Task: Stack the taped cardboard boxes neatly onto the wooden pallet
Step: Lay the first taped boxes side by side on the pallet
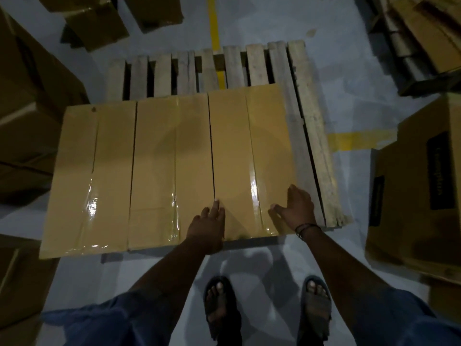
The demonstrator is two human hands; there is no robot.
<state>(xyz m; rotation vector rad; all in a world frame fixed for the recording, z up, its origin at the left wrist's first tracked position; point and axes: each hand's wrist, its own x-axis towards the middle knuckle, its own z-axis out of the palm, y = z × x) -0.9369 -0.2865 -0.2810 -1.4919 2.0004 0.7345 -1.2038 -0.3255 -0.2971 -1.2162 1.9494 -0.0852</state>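
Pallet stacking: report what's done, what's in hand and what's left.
Done: three taped boxes lie side by side on the wooden pallet. In hand: the left hand and right hand rest flat on the rightmost box, apparently squaring it up. Left: the pallet's far slats and right edge are bare, and loose boxes such as one on the right sit on the floor.

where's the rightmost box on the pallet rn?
In the head view, the rightmost taped box lies flat on the wooden pallet, against the middle box, bare slats to its right; both hands rest on its near end.
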